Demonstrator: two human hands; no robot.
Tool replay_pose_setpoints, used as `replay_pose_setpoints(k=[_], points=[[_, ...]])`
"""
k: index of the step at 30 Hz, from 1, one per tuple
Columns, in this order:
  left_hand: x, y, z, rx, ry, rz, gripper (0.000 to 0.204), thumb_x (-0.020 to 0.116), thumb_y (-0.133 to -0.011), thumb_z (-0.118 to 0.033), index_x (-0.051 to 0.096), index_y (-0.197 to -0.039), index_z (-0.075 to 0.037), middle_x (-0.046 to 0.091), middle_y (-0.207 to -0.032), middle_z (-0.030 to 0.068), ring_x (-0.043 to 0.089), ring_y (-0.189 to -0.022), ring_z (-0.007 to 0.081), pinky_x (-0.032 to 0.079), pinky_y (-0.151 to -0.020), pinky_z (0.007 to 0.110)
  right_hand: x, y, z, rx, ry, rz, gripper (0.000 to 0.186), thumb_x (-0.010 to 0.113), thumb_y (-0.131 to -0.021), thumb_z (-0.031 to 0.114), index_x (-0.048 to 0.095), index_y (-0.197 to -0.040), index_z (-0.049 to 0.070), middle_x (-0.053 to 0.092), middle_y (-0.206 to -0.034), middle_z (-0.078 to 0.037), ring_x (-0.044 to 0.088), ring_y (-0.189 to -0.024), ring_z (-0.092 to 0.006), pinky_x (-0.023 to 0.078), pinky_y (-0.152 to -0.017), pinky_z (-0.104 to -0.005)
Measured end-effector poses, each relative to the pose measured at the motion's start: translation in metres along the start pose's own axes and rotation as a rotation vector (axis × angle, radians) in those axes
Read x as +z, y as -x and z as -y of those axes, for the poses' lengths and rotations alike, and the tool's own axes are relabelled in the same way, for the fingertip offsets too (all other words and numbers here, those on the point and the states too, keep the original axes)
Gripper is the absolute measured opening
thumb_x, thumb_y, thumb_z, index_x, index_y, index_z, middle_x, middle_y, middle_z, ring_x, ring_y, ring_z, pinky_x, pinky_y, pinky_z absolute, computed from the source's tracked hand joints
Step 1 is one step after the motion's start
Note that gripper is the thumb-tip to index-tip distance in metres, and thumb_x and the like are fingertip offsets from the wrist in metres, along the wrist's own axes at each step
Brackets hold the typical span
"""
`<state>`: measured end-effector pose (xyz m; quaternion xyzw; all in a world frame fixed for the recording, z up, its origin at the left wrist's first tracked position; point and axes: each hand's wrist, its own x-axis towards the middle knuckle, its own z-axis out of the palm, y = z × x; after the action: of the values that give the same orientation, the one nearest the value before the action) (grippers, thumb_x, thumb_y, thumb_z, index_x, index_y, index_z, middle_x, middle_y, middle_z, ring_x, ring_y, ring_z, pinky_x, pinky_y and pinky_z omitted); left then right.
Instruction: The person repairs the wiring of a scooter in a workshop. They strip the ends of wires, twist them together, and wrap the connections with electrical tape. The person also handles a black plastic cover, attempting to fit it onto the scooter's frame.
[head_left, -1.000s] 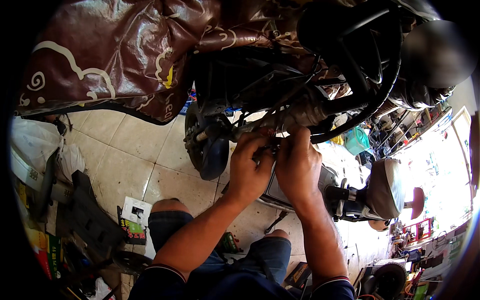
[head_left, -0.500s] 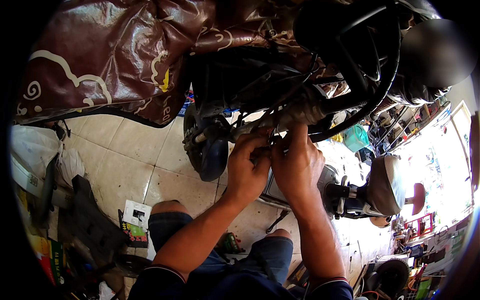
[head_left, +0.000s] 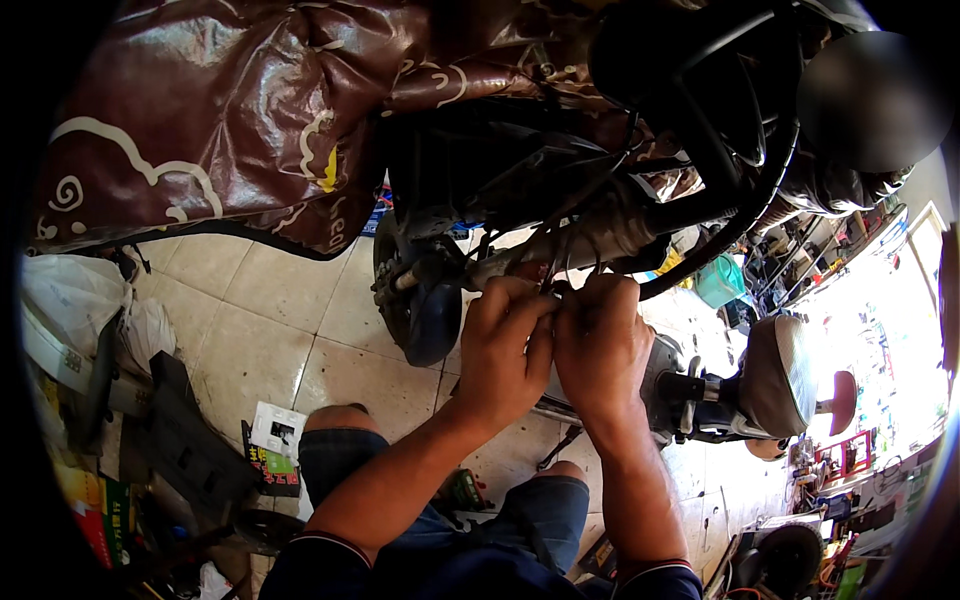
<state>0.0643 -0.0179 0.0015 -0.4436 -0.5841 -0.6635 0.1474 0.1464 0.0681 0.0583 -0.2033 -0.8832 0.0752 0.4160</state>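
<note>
My left hand (head_left: 505, 350) and my right hand (head_left: 600, 340) are pressed side by side, fingers pinched on a bundle of thin wires (head_left: 562, 262) hanging under a motor scooter's frame (head_left: 560, 180). What the fingertips hold is hidden between them. A grey tube (head_left: 590, 240) runs across just above both hands. A small black wheel (head_left: 420, 300) sits to the left of my left hand. A brown seat cover with pale swirls (head_left: 230, 120) fills the upper left.
A second scooter's round headlamp (head_left: 780, 375) and handlebar (head_left: 700, 390) lie on the tiled floor (head_left: 260, 310) to my right. White bags (head_left: 80, 300), black panels (head_left: 190, 450) and small boxes (head_left: 272, 445) crowd the left. My knees (head_left: 345, 430) are below the hands.
Both hands stay on the wires; they have shifted slightly up and closer together, with small finger movements. The view has tilted a little.
</note>
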Motion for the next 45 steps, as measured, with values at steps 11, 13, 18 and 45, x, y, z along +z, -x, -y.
replay_pose_setpoints(k=[11, 13, 18, 45], points=[[0.012, -0.008, -0.002, -0.377, 0.310, 0.054, 0.020, 0.071, -0.087, 0.002, 0.070, -0.107, 0.001, 0.060, -0.110, 0.0101, 0.064, -0.099, 0.0211, 0.053, -0.082, 0.031, -0.023, 0.003, 0.004, 0.001, -0.012, 0.113, 0.027, 0.066, -0.092, 0.008, 0.052, -0.114, 0.001, 0.072, -0.080, -0.018, 0.071, -0.067, -0.0387, 0.055, -0.058, -0.0486], [0.011, -0.009, -0.002, -0.447, 0.410, 0.057, 0.017, 0.070, -0.088, 0.002, 0.068, -0.105, 0.002, 0.060, -0.109, 0.0075, 0.062, -0.096, 0.0153, 0.050, -0.081, 0.028, -0.026, 0.000, 0.005, 0.014, -0.032, 0.160, 0.026, 0.065, -0.092, 0.007, 0.052, -0.114, 0.001, 0.073, -0.083, -0.018, 0.071, -0.069, -0.0386, 0.055, -0.060, -0.0490], [0.009, -0.008, 0.002, -0.423, 0.407, 0.062, 0.014, 0.067, -0.090, 0.004, 0.067, -0.104, 0.002, 0.059, -0.110, 0.0069, 0.061, -0.093, 0.0144, 0.049, -0.081, 0.028, -0.029, -0.008, 0.005, 0.096, -0.095, 0.216, 0.030, 0.068, -0.089, 0.006, 0.052, -0.114, 0.003, 0.074, -0.087, -0.016, 0.071, -0.069, -0.0378, 0.055, -0.063, -0.0492], [0.011, 0.007, 0.022, -0.395, 0.582, 0.037, 0.025, 0.056, -0.092, 0.006, 0.064, -0.115, 0.000, 0.058, -0.118, 0.0053, 0.061, -0.108, 0.0153, 0.049, -0.098, 0.029, -0.037, -0.008, 0.017, 0.238, -0.523, 0.341, 0.035, 0.071, -0.082, -0.002, 0.055, -0.113, 0.003, 0.074, -0.088, -0.012, 0.069, -0.061, -0.0257, 0.053, -0.057, -0.0355]])
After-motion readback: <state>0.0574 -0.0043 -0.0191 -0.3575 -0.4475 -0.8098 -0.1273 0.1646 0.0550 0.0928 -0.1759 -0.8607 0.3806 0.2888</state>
